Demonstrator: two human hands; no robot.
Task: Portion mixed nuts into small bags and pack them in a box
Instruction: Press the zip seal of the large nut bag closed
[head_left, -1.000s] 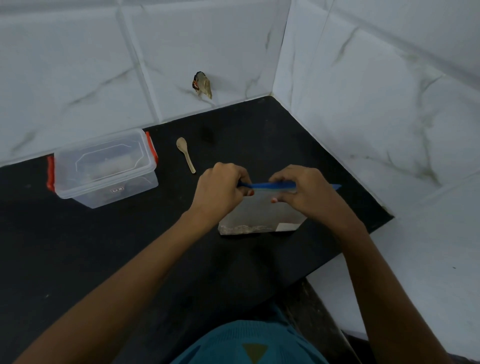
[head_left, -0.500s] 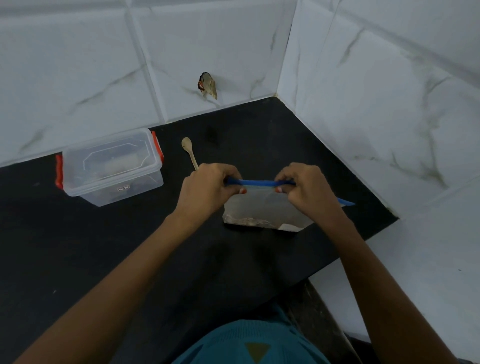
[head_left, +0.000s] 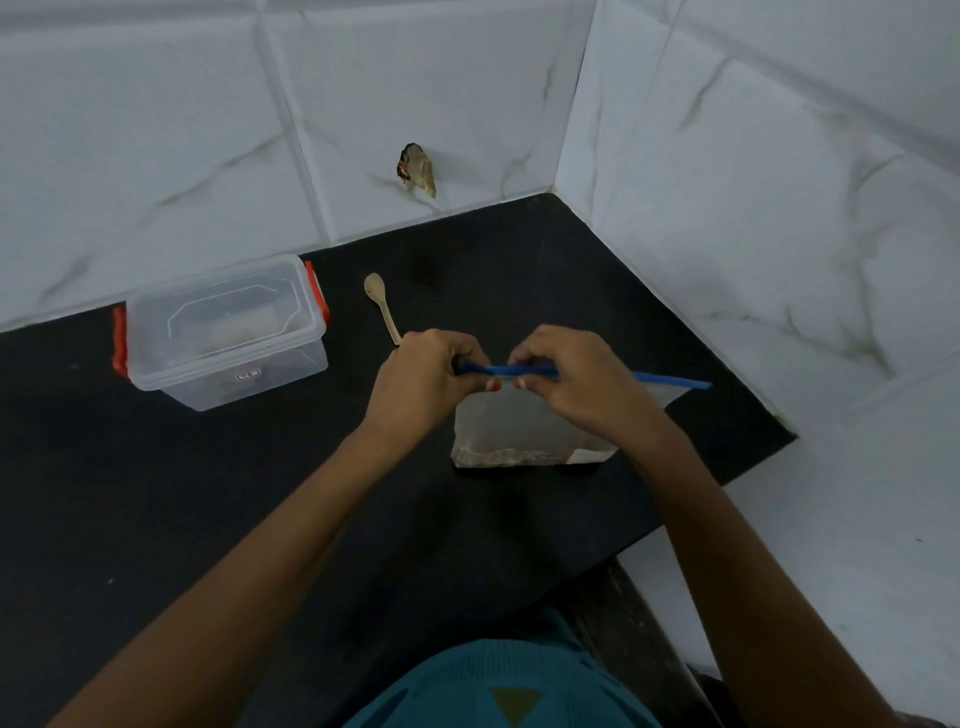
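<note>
- The counter (head_left: 208, 493) fills the centre and lower left of the frame, with walls behind it and to its right
- The box (head_left: 223, 332) sits on it at centre left, near the back wall
- The spoon (head_left: 382, 306) lies just right of the box
- The bag (head_left: 519, 431) stands at centre, below the spoon
- My left hand (head_left: 421, 384) and right hand (head_left: 576, 384) pinch its top edge, side by side
</note>
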